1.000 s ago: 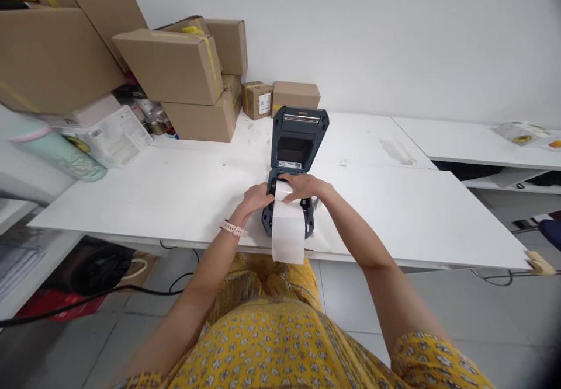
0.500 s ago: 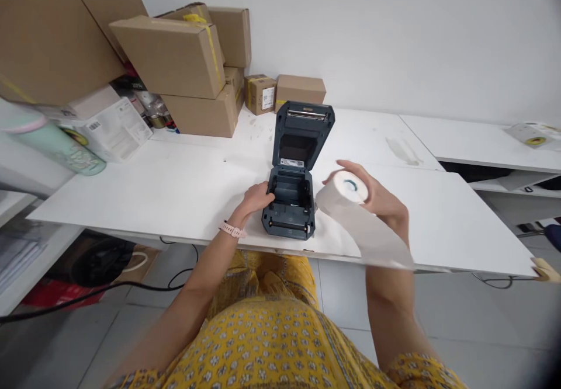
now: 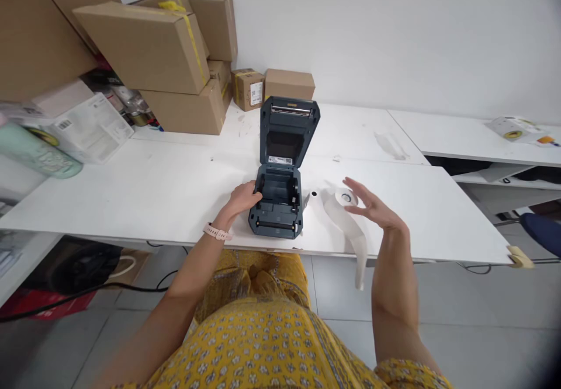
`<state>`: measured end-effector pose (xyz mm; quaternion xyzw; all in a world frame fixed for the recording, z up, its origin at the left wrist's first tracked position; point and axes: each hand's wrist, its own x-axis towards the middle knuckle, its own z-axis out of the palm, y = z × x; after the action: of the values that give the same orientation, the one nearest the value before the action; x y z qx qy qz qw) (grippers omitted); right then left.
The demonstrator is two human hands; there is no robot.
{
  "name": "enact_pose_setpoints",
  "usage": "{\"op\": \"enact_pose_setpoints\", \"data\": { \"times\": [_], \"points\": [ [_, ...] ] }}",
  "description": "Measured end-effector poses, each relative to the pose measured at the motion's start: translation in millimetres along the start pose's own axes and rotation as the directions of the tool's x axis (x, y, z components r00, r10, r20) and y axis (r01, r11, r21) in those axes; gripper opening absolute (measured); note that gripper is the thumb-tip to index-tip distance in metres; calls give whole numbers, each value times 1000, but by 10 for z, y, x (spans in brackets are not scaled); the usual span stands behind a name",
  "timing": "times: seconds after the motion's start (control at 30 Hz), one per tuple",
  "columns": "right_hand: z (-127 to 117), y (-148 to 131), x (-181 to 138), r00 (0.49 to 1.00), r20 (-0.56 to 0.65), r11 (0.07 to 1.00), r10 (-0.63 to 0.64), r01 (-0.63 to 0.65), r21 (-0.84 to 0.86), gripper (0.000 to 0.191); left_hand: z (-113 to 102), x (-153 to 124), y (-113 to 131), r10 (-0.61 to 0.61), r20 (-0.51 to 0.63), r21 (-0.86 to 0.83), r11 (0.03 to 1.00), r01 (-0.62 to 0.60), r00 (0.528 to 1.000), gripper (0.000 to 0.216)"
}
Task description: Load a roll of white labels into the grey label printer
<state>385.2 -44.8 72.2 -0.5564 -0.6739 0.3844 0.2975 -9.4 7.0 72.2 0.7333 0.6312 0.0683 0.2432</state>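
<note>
The white table (image 3: 175,196) carries everything within reach, and the label printer (image 3: 279,193) sits at its near edge directly under the left hand (image 3: 242,197), lid tipped up and back so the empty roll bay faces the person. That hand rests flat against the printer's left wall, fingers curled over the rim, gripping nothing else. The printer looks a rigid plastic body, probably moderately heavy and steady enough to take by its two side walls; its long axis runs from the person toward the wall, lid hinge at the far end. Just left of the right hand (image 3: 372,207) lies the label roll (image 3: 344,199), on the table and apart from the printer, its core end turned up toward the camera. The right hand hovers open beside it, fingers spread, holding nothing. The roll is likely light and firm across its wound flanks, best pinched there. Its loose tail (image 3: 357,243) trails toward the person and droops over the table edge, limp and easily creased.
</note>
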Motion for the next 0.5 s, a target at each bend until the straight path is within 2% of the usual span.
{"op": "enact_pose_setpoints", "data": {
  "times": [0.1,0.17,0.27,0.33,0.43,0.5],
  "points": [
    [-60,-338,43,992,-32,991,-125,124,-42,54,-2,1,-3,11,-2,-11,1000,-11,1000,43],
    [17,-516,213,987,63,969,-146,155,-192,44,-1,4,-5,16,-4,-14,1000,-16,1000,42],
    [308,-622,606,968,252,838,8,131,-530,51,5,10,-6,3,-1,1,1000,-3,1000,43],
    [525,-614,843,946,308,750,102,130,-649,52,12,12,-11,-3,-3,3,1000,3,1000,42],
    [686,-586,1007,929,347,744,127,142,-653,35,30,10,-27,-1,-16,-17,1000,1,1000,40],
    [635,-597,966,935,340,761,102,147,-632,29,44,8,-42,-2,-24,-32,999,1,1000,38]
  ]
}}
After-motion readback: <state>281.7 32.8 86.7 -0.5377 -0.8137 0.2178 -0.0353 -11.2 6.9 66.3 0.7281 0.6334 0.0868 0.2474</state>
